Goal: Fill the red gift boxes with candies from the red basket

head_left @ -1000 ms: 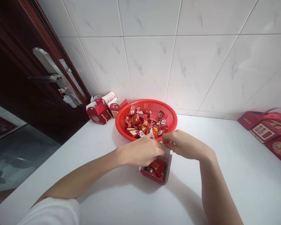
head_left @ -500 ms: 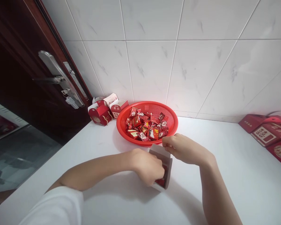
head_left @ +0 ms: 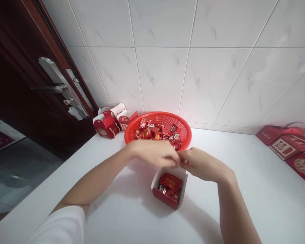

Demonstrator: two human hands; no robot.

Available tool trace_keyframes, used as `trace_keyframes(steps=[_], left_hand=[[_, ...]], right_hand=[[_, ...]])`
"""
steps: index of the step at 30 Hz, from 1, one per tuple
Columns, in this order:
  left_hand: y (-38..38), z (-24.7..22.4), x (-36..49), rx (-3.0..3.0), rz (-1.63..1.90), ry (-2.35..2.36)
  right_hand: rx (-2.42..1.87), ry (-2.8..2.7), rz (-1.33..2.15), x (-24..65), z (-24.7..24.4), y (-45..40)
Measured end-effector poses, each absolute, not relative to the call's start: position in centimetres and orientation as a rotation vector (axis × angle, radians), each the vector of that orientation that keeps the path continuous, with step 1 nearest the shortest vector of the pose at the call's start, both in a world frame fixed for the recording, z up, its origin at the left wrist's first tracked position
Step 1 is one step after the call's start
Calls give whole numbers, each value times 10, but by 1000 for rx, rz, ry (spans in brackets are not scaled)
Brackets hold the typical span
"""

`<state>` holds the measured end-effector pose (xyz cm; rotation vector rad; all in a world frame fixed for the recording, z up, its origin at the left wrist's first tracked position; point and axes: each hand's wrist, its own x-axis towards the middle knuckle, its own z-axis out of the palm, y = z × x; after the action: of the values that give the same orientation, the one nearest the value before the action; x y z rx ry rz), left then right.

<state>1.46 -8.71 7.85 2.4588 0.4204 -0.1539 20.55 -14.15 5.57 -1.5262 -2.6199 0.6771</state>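
Observation:
A small red gift box (head_left: 165,199) with a pale inside stands open at the table's middle. Red-wrapped candies (head_left: 171,183) lie in it. Over its far edge is my left hand (head_left: 157,154), fingers curled down and slightly blurred, meeting my right hand. My right hand (head_left: 197,163) is closed in a pinch at the box's far right corner; what either hand grips is hidden. Right behind both hands sits a red plastic basket (head_left: 189,137) of wrapped candies (head_left: 152,130), its front rim partly covered by my left hand.
Several red and white gift boxes (head_left: 106,125) stand open at the back left. More red gift boxes (head_left: 292,145) sit at the right edge. A tiled wall (head_left: 162,78) bounds the white table (head_left: 117,217) behind, and a dark door (head_left: 17,61) is on the left.
My left hand has come up out of the box and moved back to my right hand, uncovering the candies inside. My right hand has stayed nearly in place.

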Motion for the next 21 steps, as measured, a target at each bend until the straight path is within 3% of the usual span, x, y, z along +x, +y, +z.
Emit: trace_keyframes(steps=[4, 12, 21], left_hand=[[-37, 81, 13, 2482, -39, 807], [6, 23, 48, 2580, -514, 996], [33, 31, 24, 2624, -692, 1333]], right_hand=[[-1559, -2606, 710, 206, 56, -143], [-1591, -2578, 768, 208, 56, -144], [-1642, -2562, 776, 211, 54, -141]])
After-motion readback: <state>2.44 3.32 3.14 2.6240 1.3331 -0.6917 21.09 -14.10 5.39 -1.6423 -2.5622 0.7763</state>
